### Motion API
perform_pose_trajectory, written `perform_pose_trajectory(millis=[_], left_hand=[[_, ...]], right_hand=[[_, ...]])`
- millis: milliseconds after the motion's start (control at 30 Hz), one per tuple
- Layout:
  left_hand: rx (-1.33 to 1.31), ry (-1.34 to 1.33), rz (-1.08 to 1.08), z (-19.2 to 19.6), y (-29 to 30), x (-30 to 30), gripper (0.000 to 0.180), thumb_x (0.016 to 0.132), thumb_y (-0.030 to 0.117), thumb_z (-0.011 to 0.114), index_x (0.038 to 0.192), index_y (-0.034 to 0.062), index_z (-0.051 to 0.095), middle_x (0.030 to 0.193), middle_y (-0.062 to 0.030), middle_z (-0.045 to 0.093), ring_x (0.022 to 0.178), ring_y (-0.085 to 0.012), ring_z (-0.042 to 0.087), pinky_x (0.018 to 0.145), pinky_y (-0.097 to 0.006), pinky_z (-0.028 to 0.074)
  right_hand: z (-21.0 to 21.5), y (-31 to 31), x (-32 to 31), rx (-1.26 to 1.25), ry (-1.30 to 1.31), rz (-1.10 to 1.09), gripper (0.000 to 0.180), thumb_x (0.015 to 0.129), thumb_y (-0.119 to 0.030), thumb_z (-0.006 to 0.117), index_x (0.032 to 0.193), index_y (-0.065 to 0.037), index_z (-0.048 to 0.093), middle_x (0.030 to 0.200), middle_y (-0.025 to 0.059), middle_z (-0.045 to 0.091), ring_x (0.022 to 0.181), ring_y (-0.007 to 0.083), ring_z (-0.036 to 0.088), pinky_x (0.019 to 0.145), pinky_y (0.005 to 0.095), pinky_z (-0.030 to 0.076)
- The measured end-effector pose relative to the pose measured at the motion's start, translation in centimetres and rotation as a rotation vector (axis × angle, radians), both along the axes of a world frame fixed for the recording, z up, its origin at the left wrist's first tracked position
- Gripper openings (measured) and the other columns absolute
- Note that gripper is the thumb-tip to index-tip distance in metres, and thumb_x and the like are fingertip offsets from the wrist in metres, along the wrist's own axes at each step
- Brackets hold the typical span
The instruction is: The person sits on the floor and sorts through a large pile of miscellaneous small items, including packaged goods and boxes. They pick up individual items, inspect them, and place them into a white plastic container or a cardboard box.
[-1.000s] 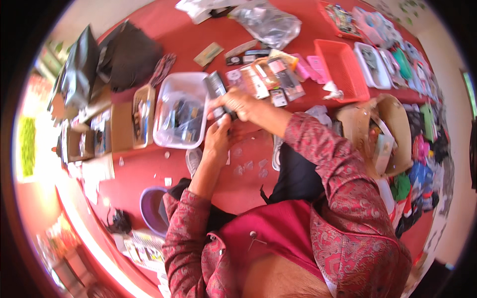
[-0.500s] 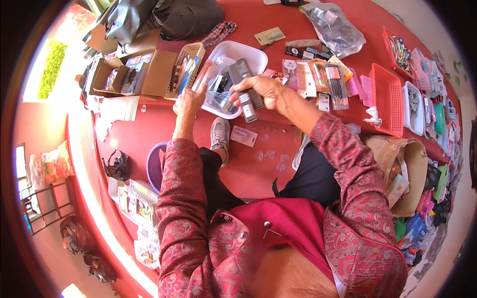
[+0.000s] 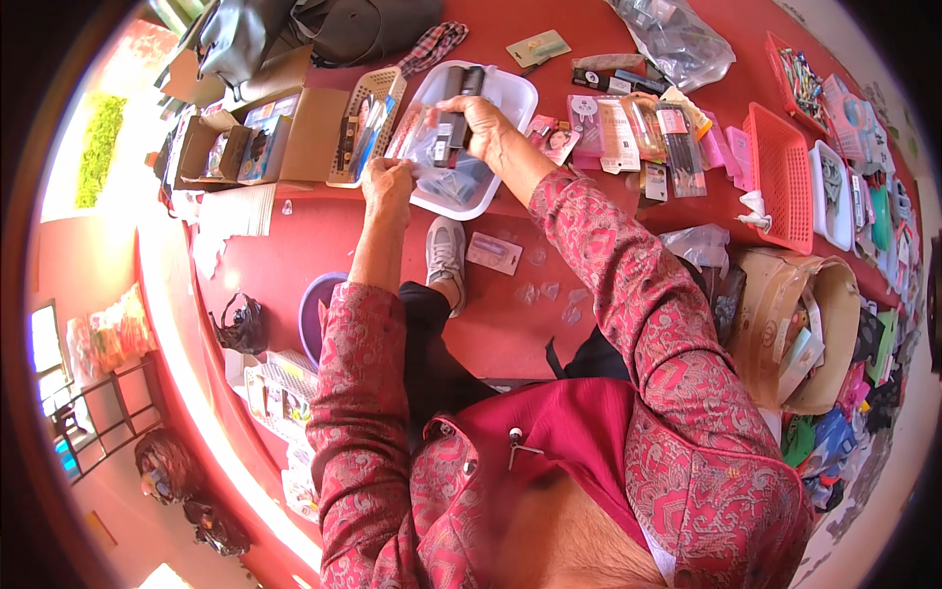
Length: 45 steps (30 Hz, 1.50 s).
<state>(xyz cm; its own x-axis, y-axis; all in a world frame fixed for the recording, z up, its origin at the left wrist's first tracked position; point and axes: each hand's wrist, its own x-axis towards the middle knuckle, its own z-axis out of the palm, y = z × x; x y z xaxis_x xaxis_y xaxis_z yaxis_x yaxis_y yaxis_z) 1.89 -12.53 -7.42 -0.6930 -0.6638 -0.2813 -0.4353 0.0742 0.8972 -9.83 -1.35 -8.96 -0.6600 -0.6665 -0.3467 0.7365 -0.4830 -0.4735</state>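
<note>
Right hand (image 3: 488, 126) upper centre, fingers clamped on dark packets (image 3: 451, 128) over white tray (image 3: 510, 93). Left hand (image 3: 388, 185) pinches clear plastic bag (image 3: 432, 162). Red basket (image 3: 780, 177) right; open cardboard box (image 3: 294, 133) upper left.

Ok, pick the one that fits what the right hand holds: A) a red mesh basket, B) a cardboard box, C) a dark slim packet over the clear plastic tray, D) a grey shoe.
C: the right hand grips a dark slim packet above the clear plastic tray, while the left hand pinches a clear plastic bag.
</note>
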Motion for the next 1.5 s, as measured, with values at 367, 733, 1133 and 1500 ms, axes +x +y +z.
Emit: perform_pose_trajectory(millis=[367,733,1133,1500], left_hand=[[0.388,-0.092,0.132,1.1,0.9,-0.6,0.012,0.075,0.006,0.059,0.082,-0.0017,0.054,0.071,-0.0084,0.055,0.058,-0.0162,0.053,0.051,-0.027,0.047],[-0.025,-0.127,0.002,0.1,0.5,-0.1,0.014,0.076,0.013,0.059,0.072,0.0022,0.052,0.059,-0.0031,0.049,0.048,-0.0115,0.047,0.044,-0.023,0.04],[0.083,-0.172,-0.11,0.6,1.3,-0.2,0.017,0.076,0.01,0.057,0.086,-0.0022,0.052,0.071,-0.0093,0.056,0.058,-0.0161,0.056,0.057,-0.028,0.051],[-0.395,-0.263,-0.296,2.6,1.4,0.3,0.034,0.065,0.002,0.065,0.094,-0.0065,0.051,0.067,-0.0114,0.058,0.053,-0.0161,0.057,0.047,-0.027,0.049]], right_hand=[[-5.1,1.9,-2.8,0.125,-0.207,-0.228,0.013,0.074,-0.01,0.06,0.085,-0.006,0.054,0.07,0.0055,0.055,0.059,0.0215,0.054,0.057,0.0383,0.048],[-5.3,-0.8,3.0,0.462,-0.244,-0.367,0.026,0.064,-0.006,0.066,0.084,0.007,0.056,0.079,0.0133,0.058,0.067,0.0224,0.054,0.065,0.0321,0.043],[-6.6,0.4,3.5,0.749,0.078,-0.275,0.026,0.062,-0.009,0.068,0.08,0.008,0.058,0.077,0.0172,0.062,0.066,0.026,0.06,0.059,0.0349,0.047],[-4.6,7.4,-2.8,1.492,0.988,-0.287,0.021,0.063,-0.016,0.064,0.069,0.005,0.06,0.057,0.0168,0.059,0.057,0.0295,0.061,0.056,0.0376,0.05]])
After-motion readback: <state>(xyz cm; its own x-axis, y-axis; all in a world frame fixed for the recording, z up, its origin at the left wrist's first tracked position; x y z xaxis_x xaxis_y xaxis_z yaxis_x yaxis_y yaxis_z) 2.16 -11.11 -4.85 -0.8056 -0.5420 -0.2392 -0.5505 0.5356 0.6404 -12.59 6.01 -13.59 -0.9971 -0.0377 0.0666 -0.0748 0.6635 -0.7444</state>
